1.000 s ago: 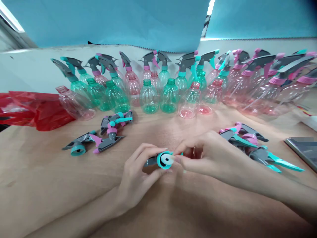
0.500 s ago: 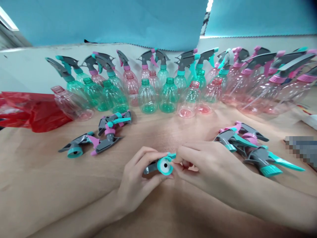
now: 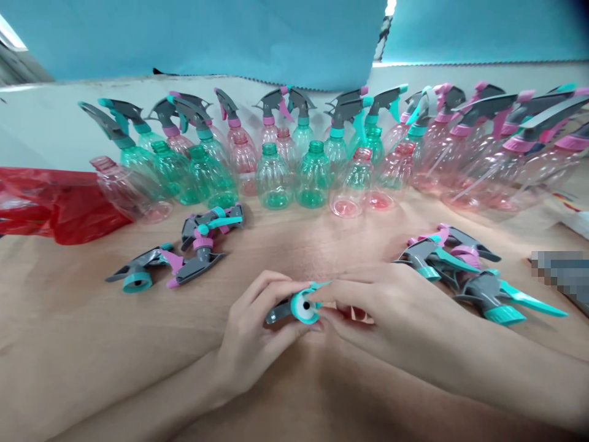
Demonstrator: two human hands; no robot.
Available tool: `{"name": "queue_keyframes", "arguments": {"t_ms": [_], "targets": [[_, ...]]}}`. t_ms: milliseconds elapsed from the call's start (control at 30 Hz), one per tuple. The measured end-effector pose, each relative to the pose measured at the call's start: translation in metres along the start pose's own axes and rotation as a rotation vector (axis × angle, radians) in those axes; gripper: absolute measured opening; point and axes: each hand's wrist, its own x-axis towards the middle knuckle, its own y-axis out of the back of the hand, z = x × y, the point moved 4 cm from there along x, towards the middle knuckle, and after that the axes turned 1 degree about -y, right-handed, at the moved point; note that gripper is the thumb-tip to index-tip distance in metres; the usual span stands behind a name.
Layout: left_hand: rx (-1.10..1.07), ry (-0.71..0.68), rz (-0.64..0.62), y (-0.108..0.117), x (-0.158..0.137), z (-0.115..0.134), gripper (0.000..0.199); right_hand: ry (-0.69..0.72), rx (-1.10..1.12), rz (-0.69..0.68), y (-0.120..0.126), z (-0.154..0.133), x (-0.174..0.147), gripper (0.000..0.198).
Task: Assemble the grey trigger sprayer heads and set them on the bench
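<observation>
My left hand is wrapped round a grey trigger spray head. Its turquoise collar faces me, showing a white disc with a dark hole in the middle. From the right, my right hand pinches the collar's edge, thumb and forefinger at the rim and over part of the disc. Its other fingers are curled, and the spray head's nozzle end is largely hidden behind them. On the table to the left lie several loose spray heads; another pile of spray heads lies beside my right forearm.
Uncapped green bottles and pink bottles stand across the table, with bottles bearing spray heads behind them. A red plastic bag lies at the left. At the right edge is a blurred-out flat object.
My right thumb and forefinger have shifted slightly left, from beside the collar onto its rim and disc. My left hand keeps its hold on the spray head.
</observation>
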Motion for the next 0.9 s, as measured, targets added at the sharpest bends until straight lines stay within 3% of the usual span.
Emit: {"name": "queue_keyframes", "arguments": {"t_ms": [533, 733, 900], "targets": [[0.035, -0.034, -0.003, -0.002, -0.003, 0.002, 0.02, 0.086, -0.039, -0.076, -0.005, -0.005, -0.003, 0.01], [0.068, -0.06, 0.017, -0.002, -0.004, 0.002, 0.015, 0.047, -0.004, 0.027, -0.012, -0.006, 0.003, 0.001], [0.128, -0.077, 0.037, -0.001, -0.004, 0.002, 0.015, -0.041, 0.065, 0.227, -0.02, -0.005, 0.0, 0.006]]}}
